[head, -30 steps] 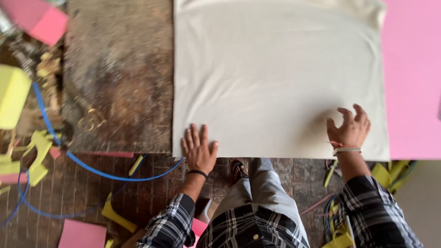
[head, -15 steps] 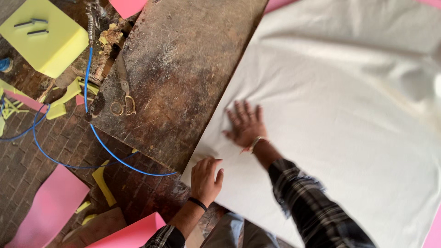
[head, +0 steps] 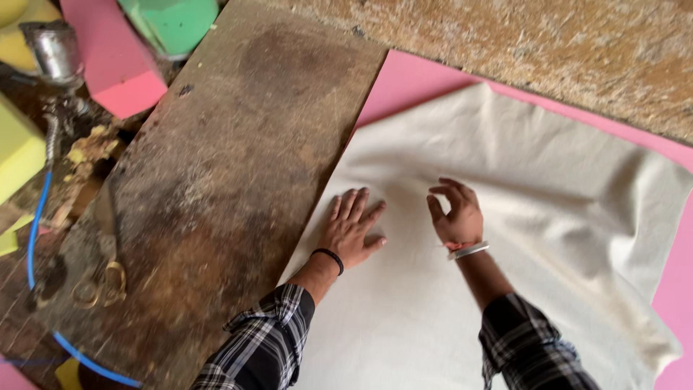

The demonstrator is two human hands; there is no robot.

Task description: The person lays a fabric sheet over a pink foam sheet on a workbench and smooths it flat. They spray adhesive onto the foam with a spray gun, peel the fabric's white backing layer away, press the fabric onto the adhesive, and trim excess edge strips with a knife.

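1. Head view: the left hand (head: 354, 231) lies flat, fingers spread, on a cream cloth (head: 520, 217) near its left edge, at centre frame.
2. The right hand (head: 455, 213) rests beside it on the cloth, fingers curled and apart, its grip closed on nothing.
3. The cloth covers a pink foam sheet (head: 411, 83) on the worn wooden table (head: 238, 144); the part around the hands looks smooth, while the right side is rumpled and folded, so the smoothing seems only partly done.
4. Scissors (head: 101, 282) and a blue hose (head: 35, 231) lie at lower left.
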